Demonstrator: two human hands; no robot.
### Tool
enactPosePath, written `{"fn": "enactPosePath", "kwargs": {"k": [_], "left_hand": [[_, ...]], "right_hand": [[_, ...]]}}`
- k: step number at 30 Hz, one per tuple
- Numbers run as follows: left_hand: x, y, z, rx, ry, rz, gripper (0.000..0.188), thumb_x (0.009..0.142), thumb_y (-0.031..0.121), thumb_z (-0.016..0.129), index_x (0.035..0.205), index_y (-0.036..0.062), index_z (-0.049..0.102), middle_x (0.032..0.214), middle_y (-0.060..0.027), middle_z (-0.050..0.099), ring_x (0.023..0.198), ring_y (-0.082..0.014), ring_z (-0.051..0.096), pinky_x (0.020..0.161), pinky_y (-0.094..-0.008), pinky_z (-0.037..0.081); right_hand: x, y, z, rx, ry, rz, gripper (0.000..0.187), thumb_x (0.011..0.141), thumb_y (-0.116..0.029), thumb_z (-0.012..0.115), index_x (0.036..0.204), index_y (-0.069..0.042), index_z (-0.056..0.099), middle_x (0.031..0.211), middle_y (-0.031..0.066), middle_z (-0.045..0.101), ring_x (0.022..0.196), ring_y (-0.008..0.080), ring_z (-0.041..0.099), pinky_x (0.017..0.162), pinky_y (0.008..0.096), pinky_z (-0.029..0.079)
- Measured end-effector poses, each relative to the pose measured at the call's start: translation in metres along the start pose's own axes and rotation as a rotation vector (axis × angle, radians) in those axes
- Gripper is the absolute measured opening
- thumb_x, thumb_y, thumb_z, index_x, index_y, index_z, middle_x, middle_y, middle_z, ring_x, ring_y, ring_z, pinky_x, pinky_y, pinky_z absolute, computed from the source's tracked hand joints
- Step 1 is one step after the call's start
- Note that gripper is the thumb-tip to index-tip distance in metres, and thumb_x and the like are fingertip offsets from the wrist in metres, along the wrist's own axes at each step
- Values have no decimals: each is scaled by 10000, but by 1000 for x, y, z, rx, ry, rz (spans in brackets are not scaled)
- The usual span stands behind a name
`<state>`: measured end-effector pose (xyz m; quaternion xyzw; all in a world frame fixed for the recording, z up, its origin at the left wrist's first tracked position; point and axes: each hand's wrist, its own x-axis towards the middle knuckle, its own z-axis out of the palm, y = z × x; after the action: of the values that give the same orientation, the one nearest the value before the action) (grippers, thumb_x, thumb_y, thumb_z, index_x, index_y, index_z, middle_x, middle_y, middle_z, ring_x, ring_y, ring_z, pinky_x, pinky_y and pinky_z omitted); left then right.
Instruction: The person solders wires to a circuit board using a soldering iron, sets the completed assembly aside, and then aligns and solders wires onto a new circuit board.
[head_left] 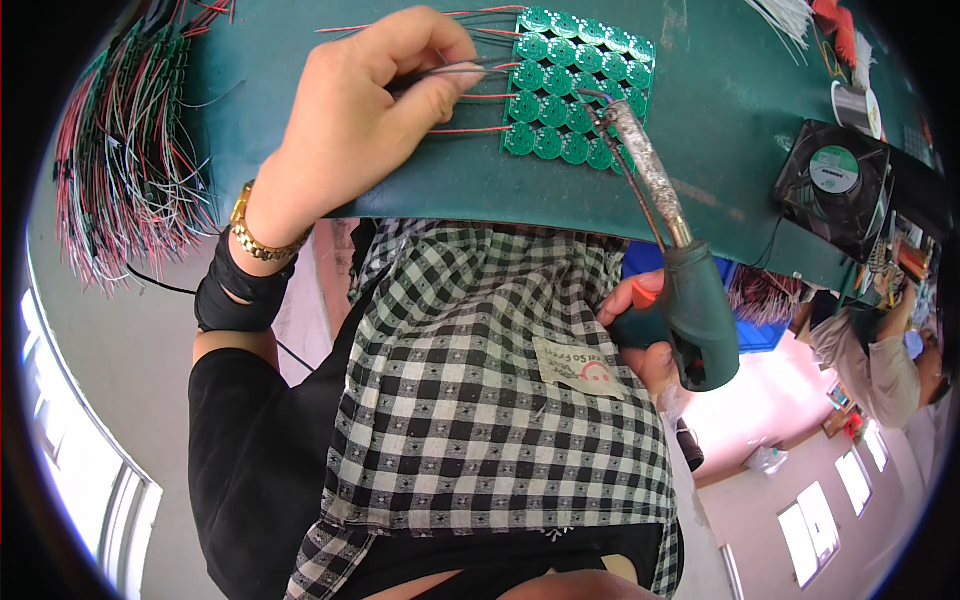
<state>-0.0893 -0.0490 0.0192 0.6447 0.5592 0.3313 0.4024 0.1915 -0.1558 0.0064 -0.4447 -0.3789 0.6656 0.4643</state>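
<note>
A panel of small round green circuit boards (582,92) lies on the green table mat, with red wires (475,130) running out leftward from its left edge. My left hand (375,110) is closed in a pinch on thin black wires (430,72), their ends reaching toward the panel's left edge. Below the table edge, my right hand (645,335), partly hidden, grips a soldering gun (695,300) with a dark green handle and an orange trigger. The gun's metal barrel points up and left. Its bent tip is over the panel's right half; contact with the board cannot be made out.
A thick bundle of red, white and black wires with boards (130,160) hangs over the table's left side. At the right are a black fan (835,185), a solder spool (857,110) and white wires (785,25). A blue bin (757,338) and another person (880,365) are beyond.
</note>
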Motion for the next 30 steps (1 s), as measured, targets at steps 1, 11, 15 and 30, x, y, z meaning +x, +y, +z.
{"fn": "enactPosePath", "kwargs": {"k": [1,11,15,30], "left_hand": [[-1,-5,3,107,34,90,39,836,17,619,867,3,599,746,9,586,663,-40,524,598,-173,415],[3,-13,11,179,-6,80,86,701,77,624,752,17,591,604,-57,548,520,-126,504,511,-261,424],[4,-14,12,199,-2,88,82,693,75,623,744,22,588,602,-57,547,517,-128,505,511,-264,426],[9,-17,15,249,2,100,87,664,92,617,722,43,575,597,-69,546,519,-179,533,505,-294,418]], "right_hand": [[-1,-7,5,-72,45,110,740,741,-541,688,1178,12,462,891,122,557,771,191,554,694,316,468],[4,-3,4,-182,-43,233,730,711,-586,672,1118,4,533,918,63,553,794,142,521,705,282,428],[8,1,2,-167,-98,178,682,731,-561,657,1091,7,540,917,60,548,787,140,519,701,274,424],[12,2,-4,-184,-137,167,629,744,-509,662,1065,19,541,935,77,546,794,147,524,711,272,429]]}}
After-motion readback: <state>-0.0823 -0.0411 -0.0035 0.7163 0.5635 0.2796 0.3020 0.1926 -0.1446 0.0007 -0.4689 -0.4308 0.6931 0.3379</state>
